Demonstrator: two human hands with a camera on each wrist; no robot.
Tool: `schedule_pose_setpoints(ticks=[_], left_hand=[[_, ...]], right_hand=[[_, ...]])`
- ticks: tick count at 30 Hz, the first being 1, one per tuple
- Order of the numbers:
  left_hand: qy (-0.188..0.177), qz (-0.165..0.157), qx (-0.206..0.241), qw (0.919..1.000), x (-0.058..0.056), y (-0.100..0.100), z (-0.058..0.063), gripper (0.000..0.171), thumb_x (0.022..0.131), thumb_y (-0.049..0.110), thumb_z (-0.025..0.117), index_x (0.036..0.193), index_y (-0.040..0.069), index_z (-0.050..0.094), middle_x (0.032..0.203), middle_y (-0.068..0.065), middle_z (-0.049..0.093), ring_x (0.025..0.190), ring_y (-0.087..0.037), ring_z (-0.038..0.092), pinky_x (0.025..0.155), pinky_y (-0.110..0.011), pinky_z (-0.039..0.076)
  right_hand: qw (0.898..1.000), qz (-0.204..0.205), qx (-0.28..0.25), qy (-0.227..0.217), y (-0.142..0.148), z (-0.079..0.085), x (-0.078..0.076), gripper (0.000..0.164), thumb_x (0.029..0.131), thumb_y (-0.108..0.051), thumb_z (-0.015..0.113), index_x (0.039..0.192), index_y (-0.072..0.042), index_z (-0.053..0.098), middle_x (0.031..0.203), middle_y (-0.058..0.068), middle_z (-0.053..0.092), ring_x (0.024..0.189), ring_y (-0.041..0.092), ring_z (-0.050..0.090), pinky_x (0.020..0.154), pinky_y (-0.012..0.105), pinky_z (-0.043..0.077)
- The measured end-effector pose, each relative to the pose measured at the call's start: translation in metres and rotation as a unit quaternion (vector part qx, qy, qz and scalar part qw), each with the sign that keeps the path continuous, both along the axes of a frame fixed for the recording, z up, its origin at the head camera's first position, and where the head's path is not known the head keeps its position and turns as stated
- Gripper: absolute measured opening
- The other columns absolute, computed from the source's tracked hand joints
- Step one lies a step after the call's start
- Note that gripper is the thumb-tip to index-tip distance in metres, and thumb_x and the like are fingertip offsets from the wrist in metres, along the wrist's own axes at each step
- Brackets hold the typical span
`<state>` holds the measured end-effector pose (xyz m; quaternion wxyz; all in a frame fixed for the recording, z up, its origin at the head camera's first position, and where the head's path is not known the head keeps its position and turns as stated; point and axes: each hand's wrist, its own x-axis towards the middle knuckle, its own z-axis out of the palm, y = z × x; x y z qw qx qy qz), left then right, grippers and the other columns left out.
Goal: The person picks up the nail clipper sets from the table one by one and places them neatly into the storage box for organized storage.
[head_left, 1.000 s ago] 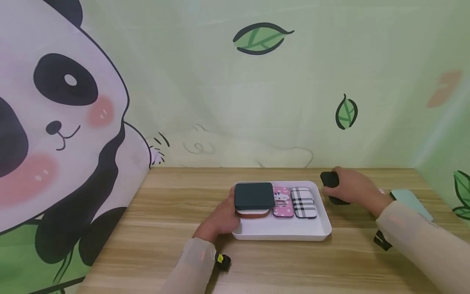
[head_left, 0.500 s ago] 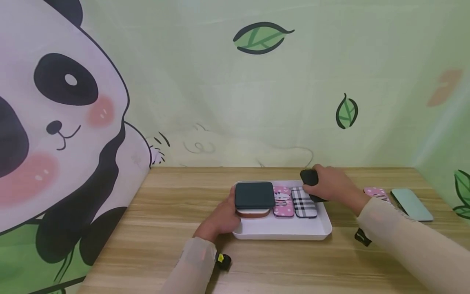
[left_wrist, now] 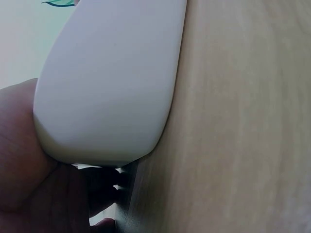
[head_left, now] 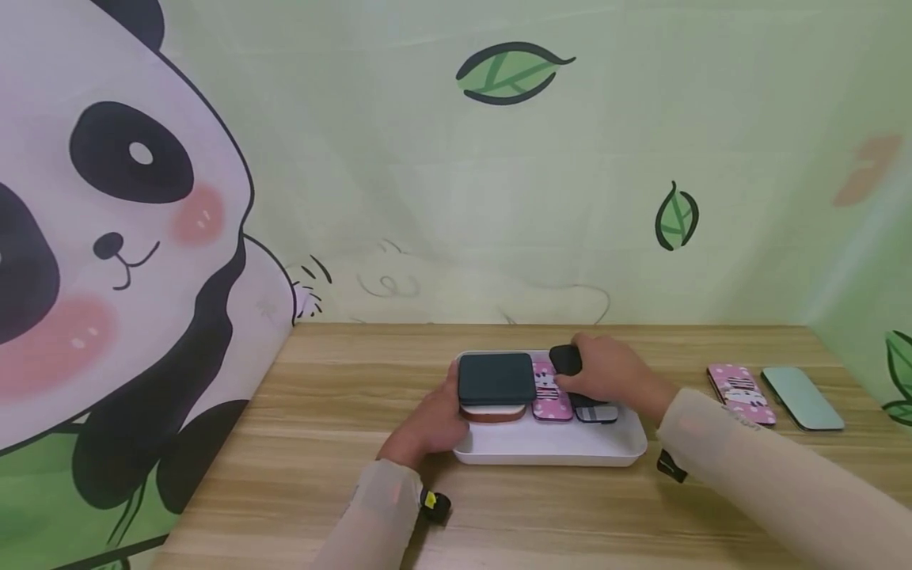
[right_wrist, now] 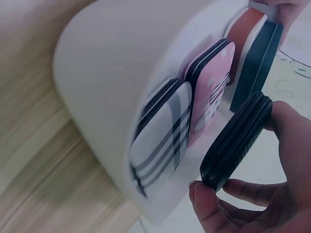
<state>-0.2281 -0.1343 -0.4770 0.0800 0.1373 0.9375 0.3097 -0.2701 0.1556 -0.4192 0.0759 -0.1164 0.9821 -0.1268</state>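
My right hand [head_left: 614, 369] pinches a small flat black case [right_wrist: 235, 143] between thumb and fingertips, over the white tray [head_left: 545, 446]. It is above the black-and-white plaid case [right_wrist: 165, 133], partly covering that case in the head view. Beside the plaid one in the tray lies a pink dotted case [head_left: 552, 400] with a cartoon cat. A dark teal square case [head_left: 496, 380] sits on a brown and white piece [head_left: 492, 414] at the tray's left end. There my left hand [head_left: 431, 419] grips the tray's end wall; some of its fingers are hidden behind the wall.
On the wooden table [head_left: 342, 372] to the right lie another pink dotted case [head_left: 742, 396] and a mint case [head_left: 803, 398]. A green backdrop [head_left: 399, 198] with a panda print stands along the table's back edge.
My right hand has carried the black case leftward, from right of the tray to over the plaid case. The pink case on the table has come into full view. My left hand stays at the tray.
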Motion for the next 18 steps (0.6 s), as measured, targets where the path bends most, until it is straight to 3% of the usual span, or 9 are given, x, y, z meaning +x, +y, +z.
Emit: schedule_pose_setpoints(ticks=[8,18], left_hand=[[-0.008,0.002,-0.015,0.9999,0.001,0.0,0.001,0.096,0.081,0.004,0.056,0.159,-0.001,0.001,0.159,-0.022,0.033,0.14,-0.029,0.042,0.117,-0.043,0.032],[-0.017,0.006,0.002,0.9998,0.003,0.001,0.004,0.097,0.08,0.004,0.056,0.16,0.001,0.0,0.157,-0.021,0.037,0.136,-0.028,0.046,0.116,-0.045,0.033]], right_hand=[[1.0,0.0,0.0,-0.016,-0.017,-0.005,0.002,0.076,0.084,-0.05,0.072,0.135,0.002,0.05,0.114,0.019,0.065,0.093,0.029,0.061,0.086,0.049,0.055],[1.0,0.002,-0.002,-0.015,-0.024,-0.014,0.0,0.073,0.083,-0.049,0.074,0.132,0.001,0.053,0.111,0.019,0.066,0.088,0.028,0.062,0.083,0.048,0.057]])
